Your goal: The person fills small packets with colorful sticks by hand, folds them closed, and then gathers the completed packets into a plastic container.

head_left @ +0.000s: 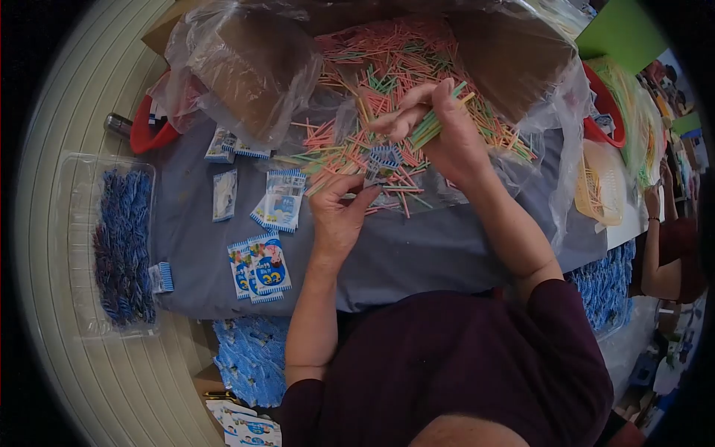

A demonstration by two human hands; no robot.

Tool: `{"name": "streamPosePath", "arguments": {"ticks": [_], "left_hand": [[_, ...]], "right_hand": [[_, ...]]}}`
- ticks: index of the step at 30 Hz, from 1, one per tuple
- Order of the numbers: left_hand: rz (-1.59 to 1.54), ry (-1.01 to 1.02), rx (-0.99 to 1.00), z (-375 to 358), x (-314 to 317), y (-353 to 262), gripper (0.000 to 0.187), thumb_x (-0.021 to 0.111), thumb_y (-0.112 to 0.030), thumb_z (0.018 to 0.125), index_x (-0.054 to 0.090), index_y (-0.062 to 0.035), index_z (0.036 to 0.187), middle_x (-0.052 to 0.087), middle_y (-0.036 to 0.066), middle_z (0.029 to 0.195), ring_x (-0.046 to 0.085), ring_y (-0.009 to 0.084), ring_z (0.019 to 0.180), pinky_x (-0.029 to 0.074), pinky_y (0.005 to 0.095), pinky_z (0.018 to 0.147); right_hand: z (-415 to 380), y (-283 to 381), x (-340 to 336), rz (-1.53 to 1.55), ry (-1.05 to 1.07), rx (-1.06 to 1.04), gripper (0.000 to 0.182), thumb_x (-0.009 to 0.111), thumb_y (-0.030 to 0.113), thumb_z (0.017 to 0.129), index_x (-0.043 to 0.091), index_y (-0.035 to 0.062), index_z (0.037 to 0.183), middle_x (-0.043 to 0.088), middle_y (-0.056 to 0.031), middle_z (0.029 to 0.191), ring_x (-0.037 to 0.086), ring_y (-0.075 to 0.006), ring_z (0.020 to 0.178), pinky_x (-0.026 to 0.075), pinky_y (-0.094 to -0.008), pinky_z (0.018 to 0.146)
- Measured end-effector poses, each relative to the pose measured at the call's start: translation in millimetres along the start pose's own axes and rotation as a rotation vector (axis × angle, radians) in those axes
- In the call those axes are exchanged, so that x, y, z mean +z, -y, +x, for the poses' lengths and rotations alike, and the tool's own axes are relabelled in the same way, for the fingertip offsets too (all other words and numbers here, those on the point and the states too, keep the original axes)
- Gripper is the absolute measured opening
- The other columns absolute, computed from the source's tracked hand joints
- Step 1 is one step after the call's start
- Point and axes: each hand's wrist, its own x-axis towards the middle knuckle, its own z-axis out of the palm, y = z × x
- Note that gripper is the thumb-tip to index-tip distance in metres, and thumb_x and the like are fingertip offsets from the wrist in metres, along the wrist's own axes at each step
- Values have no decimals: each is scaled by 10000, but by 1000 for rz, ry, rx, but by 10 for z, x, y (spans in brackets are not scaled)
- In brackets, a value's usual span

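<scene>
Pinched between the thumb and fingers of my left hand (339, 205) is a small clear packet (383, 164) with blue striped edges. My right hand (454, 138), raised just beyond it, is closed around a few thin green and yellow sticks (428, 130) that lie along the palm. Beneath and behind both hands spreads a big loose heap of pink, green and yellow sticks (402, 56) on clear plastic. Whether the packet has anything in it cannot be made out.
Blue-and-white packets (269, 262) lie on the grey cloth (335, 287) at left. A clear tray (153, 190) of blue packets stands far left. Plastic-draped cardboard (246, 67) rises at the back. At right are a yellow basket (602, 182) and another person's arm (654, 253).
</scene>
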Motion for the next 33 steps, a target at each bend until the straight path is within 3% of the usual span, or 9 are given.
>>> {"name": "streamPosePath", "arguments": {"ticks": [6,10,13,15,18,23,26,28,33], "left_hand": [[-100,3,-83,1,68,-107,203,783,55,745,703,53,932,664,60,836,625,101,711,515,234,611],[-22,-12,-19,12,70,-110,202,777,55,753,701,56,940,669,63,847,630,101,716,521,232,620],[-58,-8,-32,53,92,-83,206,773,52,760,699,56,952,674,66,857,633,101,713,528,232,632],[-25,14,12,103,113,-115,212,764,48,769,700,56,971,678,67,872,638,101,731,529,228,652],[-225,-12,-109,162,216,-90,207,750,53,782,701,60,984,681,69,909,645,104,753,530,226,668],[-490,40,-162,298,300,-2,237,722,61,815,685,61,1049,680,62,968,648,103,820,537,227,703],[-571,53,-106,290,326,-2,254,700,64,840,672,54,1092,678,54,986,640,96,856,538,228,731],[-554,52,-30,262,314,9,261,689,67,851,666,48,1110,677,50,991,634,91,871,537,229,747],[-475,23,-138,125,190,-2,219,632,28,916,662,41,1132,678,66,1032,622,85,897,508,208,773]], "right_hand": [[-27,-229,55,-187,-28,11,554,387,508,1028,637,14,1004,713,-147,859,686,-265,974,460,-414,1000],[-84,-281,35,-313,-59,79,552,417,499,1025,665,6,998,715,-123,897,672,-244,992,451,-397,1004],[-85,-296,37,-546,37,-42,533,447,471,1021,691,-2,1004,701,-125,1027,632,-229,1080,439,-383,1011],[-47,-253,74,-801,105,-86,615,403,536,1011,647,-16,1134,624,-133,1242,578,-311,1184,427,-418,1018],[40,-125,57,-746,105,24,668,402,589,991,633,1,1206,594,-110,1295,580,-279,1183,431,-394,995],[235,0,139,-571,-86,60,719,339,629,991,635,13,1214,617,-102,1249,593,-201,1146,451,-382,962],[229,9,138,-664,-58,121,737,316,639,991,636,13,1211,640,-95,1196,599,-197,1114,458,-373,949],[202,44,162,-742,155,266,751,297,645,991,635,13,1215,651,-87,1159,601,-185,1078,461,-370,940],[106,-44,138,-675,2,82,713,338,618,991,628,9,1222,645,-86,1175,597,-174,1063,458,-369,930]]}}
